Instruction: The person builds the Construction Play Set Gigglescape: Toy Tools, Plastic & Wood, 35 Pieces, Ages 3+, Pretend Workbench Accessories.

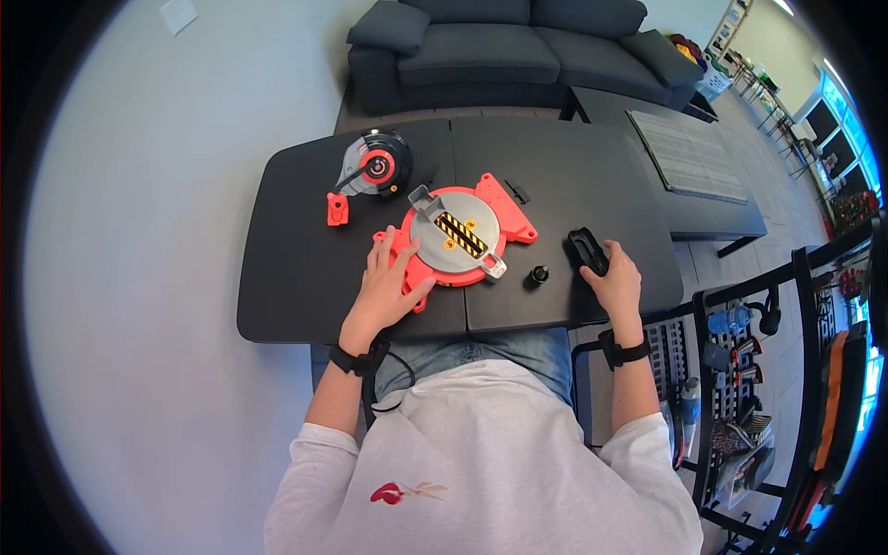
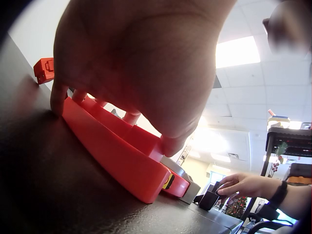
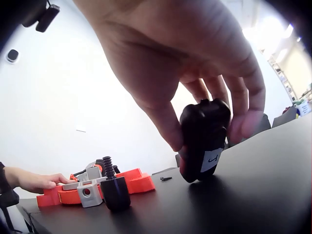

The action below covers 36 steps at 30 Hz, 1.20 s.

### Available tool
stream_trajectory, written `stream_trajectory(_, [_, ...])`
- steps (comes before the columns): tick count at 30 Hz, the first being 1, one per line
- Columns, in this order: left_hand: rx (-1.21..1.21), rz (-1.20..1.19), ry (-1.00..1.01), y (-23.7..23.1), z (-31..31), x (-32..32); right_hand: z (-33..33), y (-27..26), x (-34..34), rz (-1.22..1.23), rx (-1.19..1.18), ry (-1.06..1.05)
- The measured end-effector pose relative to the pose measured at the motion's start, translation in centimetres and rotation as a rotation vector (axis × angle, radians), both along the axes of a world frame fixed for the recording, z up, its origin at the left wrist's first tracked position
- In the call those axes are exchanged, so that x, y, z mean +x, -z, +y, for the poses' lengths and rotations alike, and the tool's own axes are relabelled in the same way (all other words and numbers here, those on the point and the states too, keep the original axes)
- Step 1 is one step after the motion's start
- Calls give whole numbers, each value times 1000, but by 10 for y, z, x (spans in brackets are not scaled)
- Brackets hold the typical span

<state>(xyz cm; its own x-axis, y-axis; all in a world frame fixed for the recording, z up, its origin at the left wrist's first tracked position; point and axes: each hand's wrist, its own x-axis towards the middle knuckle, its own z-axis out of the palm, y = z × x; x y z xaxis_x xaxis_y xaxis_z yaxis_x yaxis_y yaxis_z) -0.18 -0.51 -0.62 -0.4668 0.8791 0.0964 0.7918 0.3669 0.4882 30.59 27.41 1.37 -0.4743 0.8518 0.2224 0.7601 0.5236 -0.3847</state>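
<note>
My left hand [image 1: 384, 282] rests spread over a red arm of a miter saw base [image 1: 518, 222], its fingers fairly straight. A grey round turntable [image 1: 430, 245] with a yellow-black striped strip sits in that base. My right hand [image 1: 617, 282] pinches a hollow oblong black part [image 3: 207, 139] between thumb and fingers. The part stands tilted, its lower end right at the table, with a small white label on its side. Between the base and my right hand, a black knob [image 3: 116, 192] stands with its threaded screw [image 3: 107, 165] pointing up.
The saw head [image 1: 375, 162] with its round black guard lies at the table's back left, a small red block [image 1: 338, 209] before it. Small black pieces [image 1: 517, 191] lie behind the base. A black shelf rack [image 1: 800, 268] stands to the right; a sofa [image 1: 476, 55] is beyond the table.
</note>
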Motion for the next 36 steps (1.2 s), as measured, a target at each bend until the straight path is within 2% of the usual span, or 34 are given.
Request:
stream_trajectory(5, [-9, -16, -1, -2, 0, 0, 3, 7, -6, -82, -50, 31])
stream_trajectory(8, [-9, -9, -2, -2, 0, -1, -25, -14, -13, -136, 176, 57])
stream_trajectory(11, [-7, 0, 4, 0, -1, 0, -36, -26, -14, -81, 159, -154])
stream_trajectory(15, [-10, -10, 1, -3, -1, 1, -40, -13, -24, 101, -88, -466])
stream_trajectory(16, [-4, -8, 3, -2, -1, 1, -44, -9, -30, 196, -68, -495])
stream_trajectory(19, [-16, -11, -2, -5, 0, 2, -43, 5, -44, 207, -281, -443])
stream_trajectory(20, [-13, -10, -3, -4, 0, 2, -46, 6, -47, 284, -241, -469])
stream_trajectory(23, [-7, -8, -3, -3, 0, 1, -54, 12, -52, 473, -366, -502])
stream_trajectory(26, [1, -4, 0, -2, -1, 1, -64, 1, -50, 446, -451, -489])
stream_trajectory(29, [2, 0, 2, -1, 0, 1, -70, -5, -46, 188, -240, -543])
stream_trajectory(36, [-2, 6, 2, 0, 0, 0, -75, 14, -50, 194, -170, -495])
